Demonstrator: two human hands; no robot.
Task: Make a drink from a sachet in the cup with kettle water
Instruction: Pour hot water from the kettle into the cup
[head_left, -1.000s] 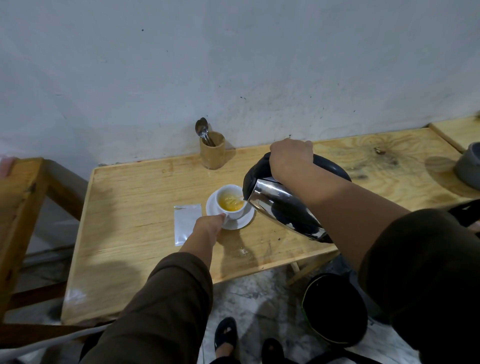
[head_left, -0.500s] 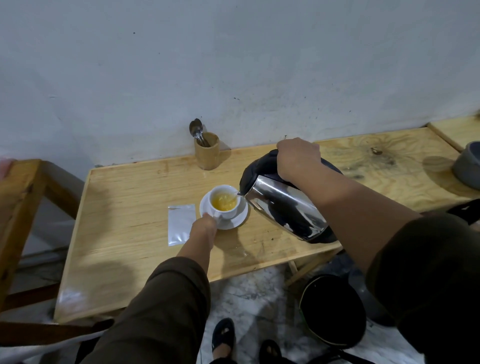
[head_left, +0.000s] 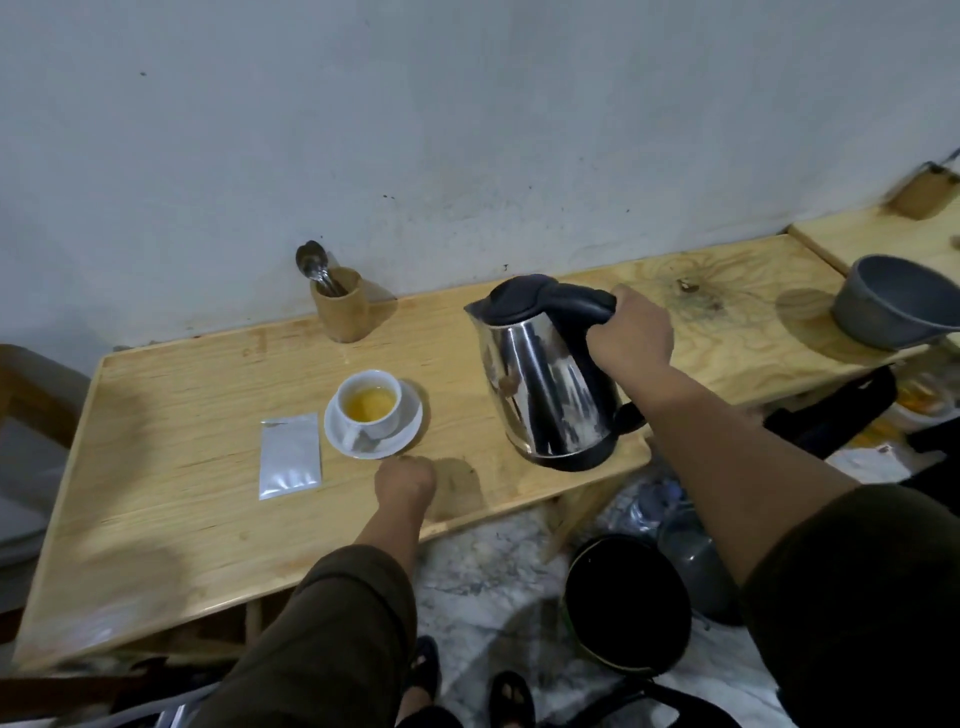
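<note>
A white cup (head_left: 370, 404) holding yellow liquid stands on a white saucer (head_left: 410, 434) near the middle of the wooden table (head_left: 182, 395). A silvery sachet (head_left: 290, 455) lies flat just left of the saucer. The steel kettle (head_left: 545, 384) with black lid and handle stands upright at the table's front right edge. My right hand (head_left: 631, 332) grips its black handle. My left hand (head_left: 404, 480) rests near the table just in front of the saucer, fingers curled, holding nothing.
A wooden holder with spoons (head_left: 338, 306) stands by the wall. A grey pot (head_left: 896, 304) sits on the table's far right. A black round bin (head_left: 626, 605) and a grey container (head_left: 696, 561) stand on the floor below. A wooden frame (head_left: 31, 384) is at left.
My right hand has tilted the kettle back upright and moved it right, away from the cup, onto the table. My left hand has let go of the cup and drawn back.
</note>
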